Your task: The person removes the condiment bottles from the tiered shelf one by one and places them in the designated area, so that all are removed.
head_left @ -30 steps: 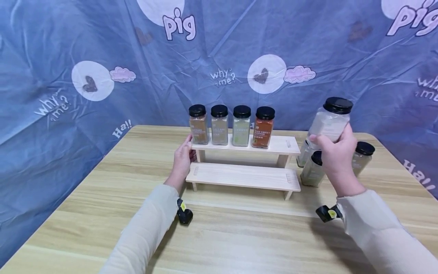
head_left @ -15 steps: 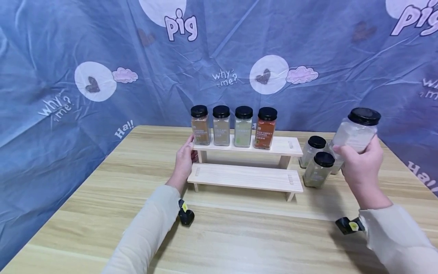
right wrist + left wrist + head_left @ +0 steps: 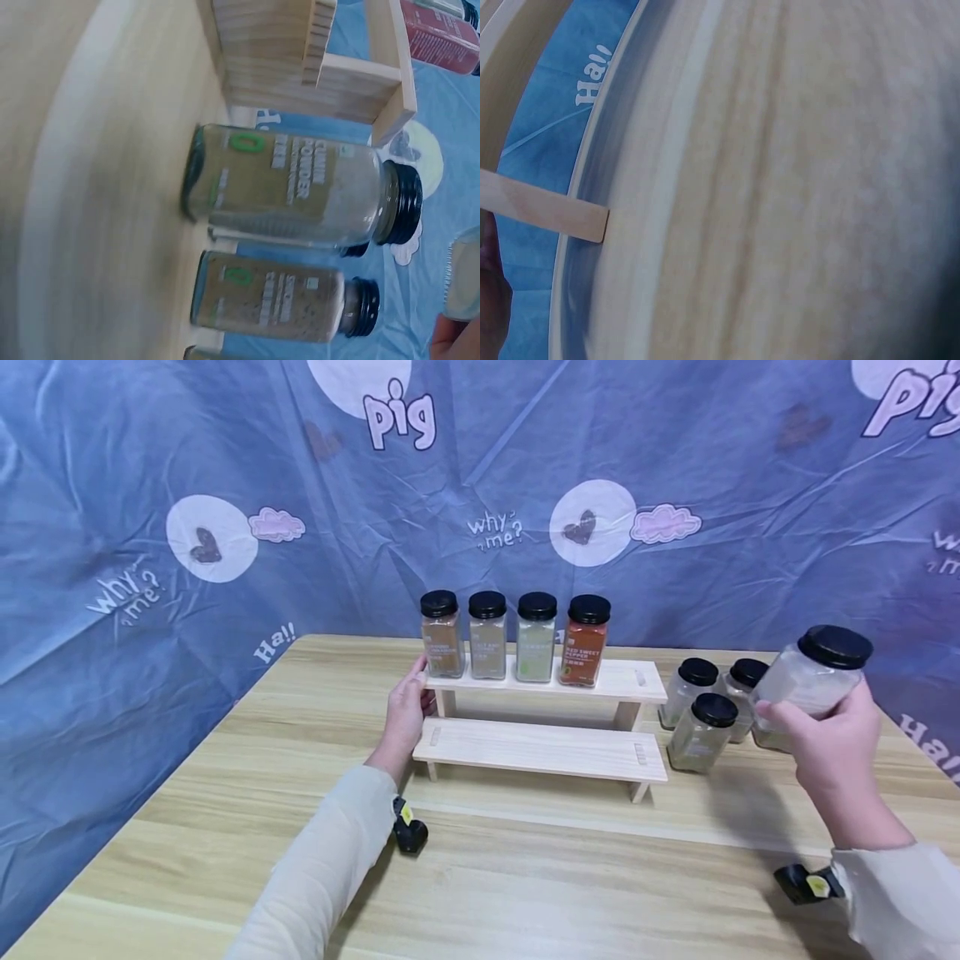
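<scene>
My left hand (image 3: 407,714) grips the left end of the upper shelf of a two-tier wooden spice rack (image 3: 540,749); only a sliver of that hand (image 3: 490,311) shows in the left wrist view. Held up at the right, a clear spice jar (image 3: 804,683) with pale contents and a black lid leans rightward in my right hand (image 3: 840,760). It hangs above the table, partly covering another jar (image 3: 772,739) behind it. Just left of it stand a cumin powder jar (image 3: 300,184) and others. The right wrist view catches the held jar (image 3: 463,277) at its edge.
On the upper shelf several black-lidded jars stand in a row, ending with a red sweet pepper jar (image 3: 582,643). The lower shelf is bare wood. Behind the wooden table (image 3: 525,877) hangs a blue printed cloth (image 3: 420,527).
My right hand has carried the pale jar rightward and down, uncovering jars on the table behind it. My left hand has stayed at the rack's end. The view has shifted slightly.
</scene>
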Action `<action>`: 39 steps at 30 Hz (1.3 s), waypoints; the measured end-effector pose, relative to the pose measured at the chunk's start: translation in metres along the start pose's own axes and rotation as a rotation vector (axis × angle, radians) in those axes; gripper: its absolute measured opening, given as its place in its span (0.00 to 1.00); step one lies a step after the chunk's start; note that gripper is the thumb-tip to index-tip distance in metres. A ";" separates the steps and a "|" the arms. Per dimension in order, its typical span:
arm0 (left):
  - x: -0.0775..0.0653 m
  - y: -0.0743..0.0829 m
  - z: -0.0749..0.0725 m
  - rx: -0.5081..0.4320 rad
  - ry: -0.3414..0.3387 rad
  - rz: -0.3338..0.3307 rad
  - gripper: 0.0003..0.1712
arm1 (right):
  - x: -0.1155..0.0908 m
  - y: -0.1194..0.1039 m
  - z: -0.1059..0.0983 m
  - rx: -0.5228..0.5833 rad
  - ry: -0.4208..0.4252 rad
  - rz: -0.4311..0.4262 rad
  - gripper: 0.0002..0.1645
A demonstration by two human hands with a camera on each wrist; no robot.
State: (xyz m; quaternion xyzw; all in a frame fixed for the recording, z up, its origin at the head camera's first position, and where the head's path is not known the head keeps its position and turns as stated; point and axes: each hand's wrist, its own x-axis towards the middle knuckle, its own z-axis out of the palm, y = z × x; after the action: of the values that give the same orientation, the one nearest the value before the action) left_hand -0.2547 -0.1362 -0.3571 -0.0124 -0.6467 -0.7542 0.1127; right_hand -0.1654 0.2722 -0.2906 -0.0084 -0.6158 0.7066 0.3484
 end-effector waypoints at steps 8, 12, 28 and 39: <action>0.000 -0.002 -0.001 0.011 -0.012 -0.002 0.29 | -0.003 0.011 -0.020 -0.269 -0.127 0.080 0.38; 0.000 -0.002 0.000 0.009 -0.007 -0.009 0.29 | -0.003 0.014 -0.027 -0.445 -0.179 0.100 0.36; 0.003 0.002 0.000 0.023 -0.003 0.007 0.29 | 0.001 0.028 -0.036 -0.659 -0.289 0.165 0.37; 0.002 -0.001 0.000 0.028 0.012 -0.006 0.29 | 0.003 0.039 -0.040 -0.757 -0.314 0.226 0.37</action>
State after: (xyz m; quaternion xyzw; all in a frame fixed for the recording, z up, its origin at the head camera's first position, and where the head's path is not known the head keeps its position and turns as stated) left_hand -0.2573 -0.1366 -0.3578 -0.0044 -0.6567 -0.7454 0.1143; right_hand -0.1685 0.3087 -0.3331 -0.0956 -0.8726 0.4571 0.1429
